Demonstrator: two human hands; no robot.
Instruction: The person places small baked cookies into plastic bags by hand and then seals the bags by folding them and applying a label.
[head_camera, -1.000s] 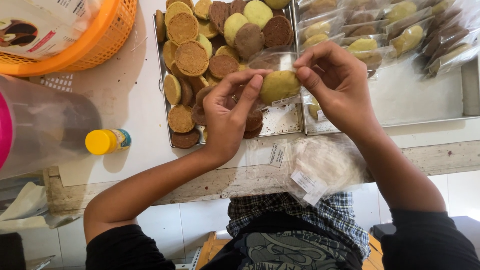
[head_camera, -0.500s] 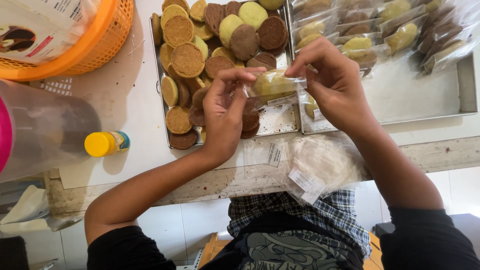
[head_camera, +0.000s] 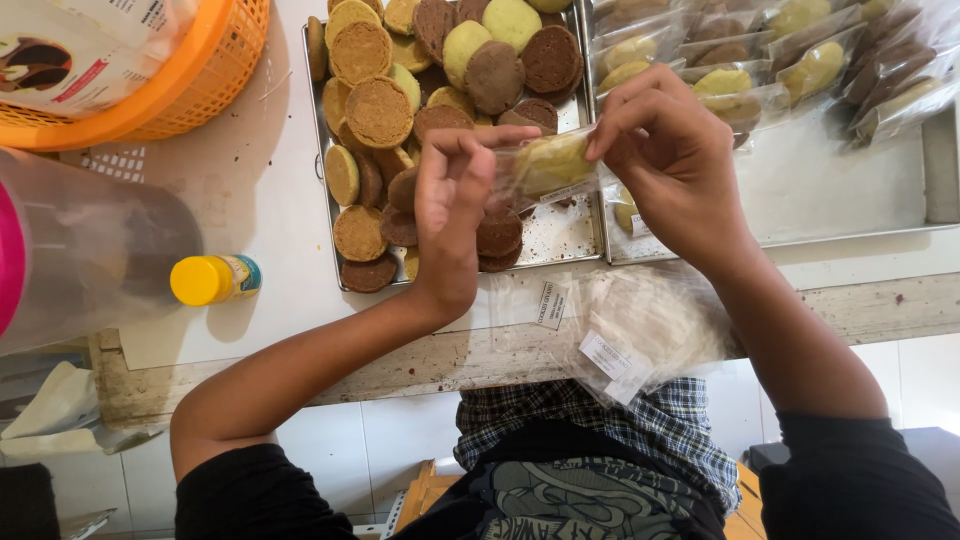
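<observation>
Fingers (head_camera: 470, 150) of left hand (head_camera: 450, 215) and right hand (head_camera: 670, 150) pinch opposite ends of clear cookie bag (head_camera: 550, 165) — held between them, above cookie tray (head_camera: 322, 150).

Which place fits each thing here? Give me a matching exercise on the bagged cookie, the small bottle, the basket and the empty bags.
Things:
1. bagged cookie
2. yellow-capped bottle
3. orange basket
4. pile of empty clear bags

Places:
A. top left corner
B. table edge, nearest the person
C. between left hand and right hand
D. on its side, left of the cookie tray

Pairs: 1-C, 2-D, 3-A, 4-B
</observation>
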